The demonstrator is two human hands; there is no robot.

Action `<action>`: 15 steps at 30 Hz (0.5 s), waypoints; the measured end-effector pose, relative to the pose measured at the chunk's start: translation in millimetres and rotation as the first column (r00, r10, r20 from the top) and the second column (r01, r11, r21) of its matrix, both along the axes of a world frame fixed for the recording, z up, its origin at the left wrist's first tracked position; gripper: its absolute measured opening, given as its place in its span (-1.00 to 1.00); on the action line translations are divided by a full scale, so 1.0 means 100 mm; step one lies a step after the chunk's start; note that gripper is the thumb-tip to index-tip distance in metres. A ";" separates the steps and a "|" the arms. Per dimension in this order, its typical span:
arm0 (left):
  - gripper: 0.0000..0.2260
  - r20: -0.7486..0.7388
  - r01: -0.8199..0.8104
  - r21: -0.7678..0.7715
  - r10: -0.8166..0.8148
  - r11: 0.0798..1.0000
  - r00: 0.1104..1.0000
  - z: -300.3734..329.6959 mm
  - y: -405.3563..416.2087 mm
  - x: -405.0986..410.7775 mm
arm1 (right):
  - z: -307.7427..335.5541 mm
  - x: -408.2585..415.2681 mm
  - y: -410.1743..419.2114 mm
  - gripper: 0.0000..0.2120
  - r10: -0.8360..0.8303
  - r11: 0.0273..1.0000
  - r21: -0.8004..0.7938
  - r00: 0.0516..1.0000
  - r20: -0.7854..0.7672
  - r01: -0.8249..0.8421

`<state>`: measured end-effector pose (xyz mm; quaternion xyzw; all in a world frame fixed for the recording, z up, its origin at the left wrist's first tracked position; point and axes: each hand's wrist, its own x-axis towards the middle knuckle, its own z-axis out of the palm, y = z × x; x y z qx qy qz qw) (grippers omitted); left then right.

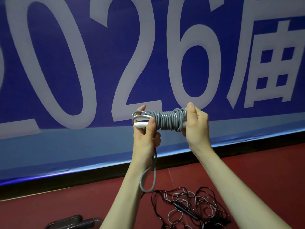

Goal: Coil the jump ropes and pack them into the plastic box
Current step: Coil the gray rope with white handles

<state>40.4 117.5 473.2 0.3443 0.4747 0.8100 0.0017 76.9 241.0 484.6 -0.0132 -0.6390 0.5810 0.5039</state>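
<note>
Grey jump rope, coiled round white handles, lies left-to-right; left hand grips its left end, right hand its right end.

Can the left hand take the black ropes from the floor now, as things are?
Probably not yet. The left hand grips the grey rope bundle with its hanging loop, and the black ropes lie on the floor, well below both raised hands.

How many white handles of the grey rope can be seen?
2. One white handle sticks out left of the grey coil by the left hand; the other handle peeks out beside the right hand, mostly hidden.
</note>
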 end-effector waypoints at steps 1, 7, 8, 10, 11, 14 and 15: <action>-0.60 -0.005 0.005 0.014 -0.005 1.000 1.000 -0.01 0.00 -0.01 | -0.01 -0.01 0.01 -0.60 0.018 1.000 -0.010 1.000 0.016 -0.018; -0.65 -0.094 0.020 0.007 -0.019 1.000 0.995 -0.04 -0.01 -0.02 | -0.05 -0.09 0.05 -0.53 0.181 0.969 -0.185 0.979 0.097 -0.160; -0.68 -0.101 0.011 -0.002 -0.011 1.000 0.995 -0.04 -0.01 -0.02 | -0.05 -0.10 0.04 -0.56 0.203 0.960 -0.214 0.975 0.095 -0.179; -0.77 -0.076 -0.014 -0.013 0.013 1.000 0.997 -0.02 0.01 -0.01 | -0.05 -0.11 0.03 -0.61 0.220 0.950 -0.244 0.972 0.086 -0.193; -0.80 -0.041 -0.028 -0.017 0.027 0.999 0.999 -0.02 0.02 -0.01 | -0.05 -0.11 0.03 -0.60 0.210 0.953 -0.241 0.974 0.085 -0.184; -0.78 0.082 -0.062 -0.044 0.065 0.997 0.995 -0.02 0.06 0.02 | -0.07 -0.10 0.05 -0.54 0.103 0.977 -0.192 0.992 0.070 -0.088; -0.75 0.103 -0.067 -0.067 0.074 0.995 0.992 -0.03 0.07 0.02 | -0.07 -0.09 0.06 -0.54 0.053 0.987 -0.157 0.997 0.060 -0.043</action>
